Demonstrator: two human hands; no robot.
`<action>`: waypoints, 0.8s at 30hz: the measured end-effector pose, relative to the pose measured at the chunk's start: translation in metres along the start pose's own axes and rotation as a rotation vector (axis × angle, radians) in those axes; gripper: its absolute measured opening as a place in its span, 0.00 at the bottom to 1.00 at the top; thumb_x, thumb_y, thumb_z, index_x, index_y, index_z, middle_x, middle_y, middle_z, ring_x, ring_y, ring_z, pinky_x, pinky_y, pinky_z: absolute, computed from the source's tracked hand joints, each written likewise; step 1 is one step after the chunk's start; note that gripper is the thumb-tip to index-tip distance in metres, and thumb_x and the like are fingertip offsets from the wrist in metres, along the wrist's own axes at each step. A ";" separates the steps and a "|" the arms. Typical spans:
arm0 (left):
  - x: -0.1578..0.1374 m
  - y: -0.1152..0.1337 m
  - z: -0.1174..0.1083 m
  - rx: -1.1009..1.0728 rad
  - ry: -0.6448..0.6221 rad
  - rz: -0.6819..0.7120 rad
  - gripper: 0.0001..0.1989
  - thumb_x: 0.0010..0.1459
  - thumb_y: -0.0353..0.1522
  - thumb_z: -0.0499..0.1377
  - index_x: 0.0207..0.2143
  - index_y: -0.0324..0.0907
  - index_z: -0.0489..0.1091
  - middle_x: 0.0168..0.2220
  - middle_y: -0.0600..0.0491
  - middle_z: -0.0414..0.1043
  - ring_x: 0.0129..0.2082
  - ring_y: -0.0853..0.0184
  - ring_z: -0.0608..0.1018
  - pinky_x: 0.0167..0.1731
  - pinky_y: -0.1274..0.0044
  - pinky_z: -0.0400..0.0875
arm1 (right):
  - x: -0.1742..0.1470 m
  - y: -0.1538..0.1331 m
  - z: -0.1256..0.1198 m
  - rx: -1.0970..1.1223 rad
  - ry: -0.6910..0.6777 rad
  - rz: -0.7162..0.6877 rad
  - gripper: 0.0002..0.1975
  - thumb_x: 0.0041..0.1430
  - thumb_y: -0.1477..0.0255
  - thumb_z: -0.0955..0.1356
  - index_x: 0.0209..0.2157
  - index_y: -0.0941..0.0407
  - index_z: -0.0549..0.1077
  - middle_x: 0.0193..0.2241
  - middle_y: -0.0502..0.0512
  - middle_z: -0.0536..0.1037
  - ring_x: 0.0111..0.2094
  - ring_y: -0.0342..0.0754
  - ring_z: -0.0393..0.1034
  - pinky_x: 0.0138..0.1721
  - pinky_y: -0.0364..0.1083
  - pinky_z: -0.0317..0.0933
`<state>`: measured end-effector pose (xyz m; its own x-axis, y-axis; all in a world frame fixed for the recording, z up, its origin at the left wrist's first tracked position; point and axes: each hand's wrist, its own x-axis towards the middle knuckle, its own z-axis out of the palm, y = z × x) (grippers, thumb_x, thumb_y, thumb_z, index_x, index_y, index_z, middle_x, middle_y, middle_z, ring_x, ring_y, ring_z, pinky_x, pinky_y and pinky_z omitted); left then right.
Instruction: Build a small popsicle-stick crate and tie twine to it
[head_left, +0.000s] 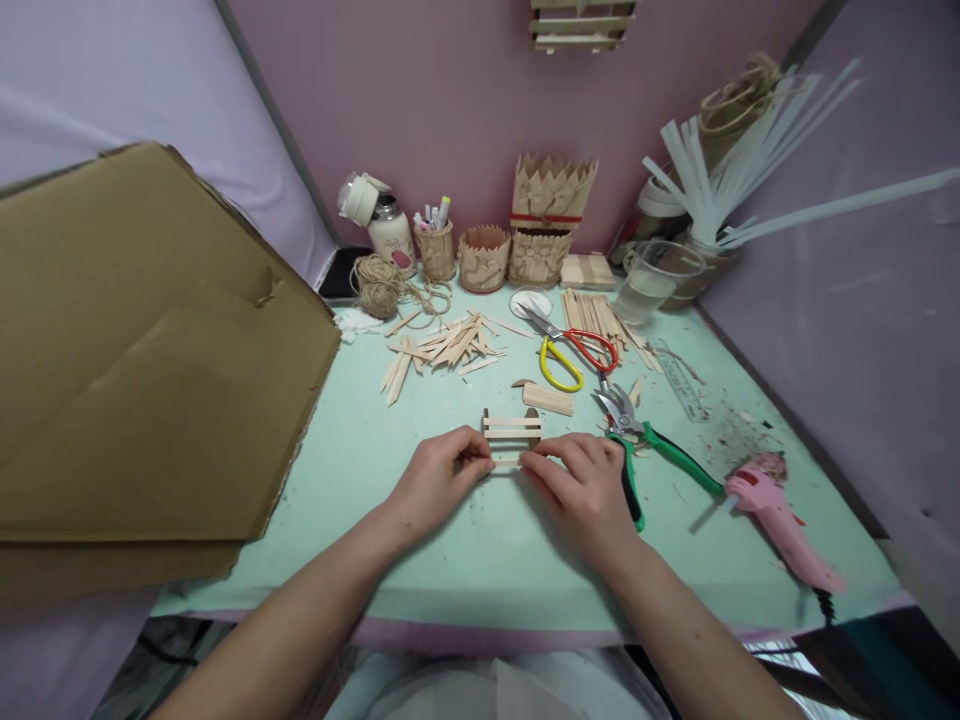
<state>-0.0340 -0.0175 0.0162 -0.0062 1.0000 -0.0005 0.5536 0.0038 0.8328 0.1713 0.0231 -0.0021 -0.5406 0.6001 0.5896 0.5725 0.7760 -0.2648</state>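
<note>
Between my two hands is a small wooden piece built from craft sticks (512, 432), with pale slats across two darker end pieces. My left hand (444, 468) pinches the left end of a thin wooden stick (506, 463) along its near side. At the stick's right end, my right hand (581, 478) closes its thumb and fingers on it. Whether the stick touches the slatted piece cannot be made out. Just beyond lies a short board of joined sticks (547, 398). Green-handled pruning shears (630, 420) rest beside my right hand.
Scissors (562, 340) with red and yellow handles lie behind, near loose stick pieces (450, 345) and a twine ball (377, 287). A pink glue gun (784, 525) is at right, a plastic cup of water (652, 283) behind it. Large cardboard (150, 370) covers the left side.
</note>
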 end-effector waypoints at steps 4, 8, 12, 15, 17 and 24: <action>0.000 -0.001 0.002 -0.016 -0.002 -0.008 0.02 0.57 0.31 0.60 0.32 0.42 0.70 0.28 0.57 0.73 0.29 0.69 0.74 0.33 0.77 0.69 | 0.002 -0.002 0.001 -0.016 -0.003 -0.019 0.04 0.64 0.74 0.67 0.37 0.53 0.75 0.33 0.51 0.80 0.37 0.48 0.68 0.41 0.51 0.49; -0.003 0.003 -0.016 0.030 0.010 0.005 0.15 0.53 0.35 0.65 0.43 0.43 0.69 0.40 0.52 0.75 0.39 0.64 0.77 0.39 0.73 0.72 | 0.004 -0.001 -0.005 -0.052 0.025 -0.015 0.04 0.63 0.75 0.68 0.36 0.53 0.75 0.32 0.51 0.80 0.37 0.47 0.68 0.41 0.51 0.49; 0.002 0.013 -0.048 0.253 -0.140 0.078 0.36 0.48 0.37 0.69 0.58 0.45 0.61 0.58 0.44 0.65 0.58 0.52 0.69 0.54 0.61 0.67 | 0.008 0.001 -0.008 -0.098 0.038 -0.058 0.05 0.62 0.76 0.68 0.36 0.52 0.76 0.32 0.50 0.80 0.37 0.47 0.67 0.41 0.50 0.49; 0.018 0.013 -0.055 0.289 -0.236 0.168 0.43 0.45 0.39 0.71 0.62 0.45 0.57 0.64 0.41 0.58 0.65 0.50 0.61 0.61 0.58 0.60 | 0.011 0.002 -0.003 -0.124 0.049 -0.072 0.06 0.61 0.77 0.69 0.35 0.52 0.76 0.31 0.50 0.80 0.36 0.47 0.66 0.41 0.50 0.49; 0.030 0.007 -0.048 0.245 -0.265 0.196 0.46 0.44 0.40 0.71 0.63 0.44 0.55 0.66 0.40 0.54 0.66 0.50 0.60 0.63 0.58 0.57 | 0.012 0.003 0.002 -0.128 0.050 -0.074 0.05 0.61 0.77 0.69 0.35 0.52 0.76 0.31 0.50 0.79 0.36 0.47 0.66 0.40 0.49 0.49; 0.040 -0.021 -0.017 0.088 -0.232 0.179 0.48 0.42 0.39 0.72 0.64 0.42 0.56 0.64 0.39 0.60 0.62 0.50 0.66 0.61 0.58 0.61 | 0.007 0.006 0.010 -0.130 0.056 -0.072 0.06 0.62 0.76 0.68 0.37 0.51 0.76 0.32 0.50 0.80 0.39 0.47 0.67 0.42 0.51 0.47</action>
<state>-0.0599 0.0226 0.0085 0.2829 0.9591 0.0067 0.5986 -0.1820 0.7801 0.1653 0.0341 -0.0070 -0.5499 0.5289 0.6465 0.6101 0.7830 -0.1216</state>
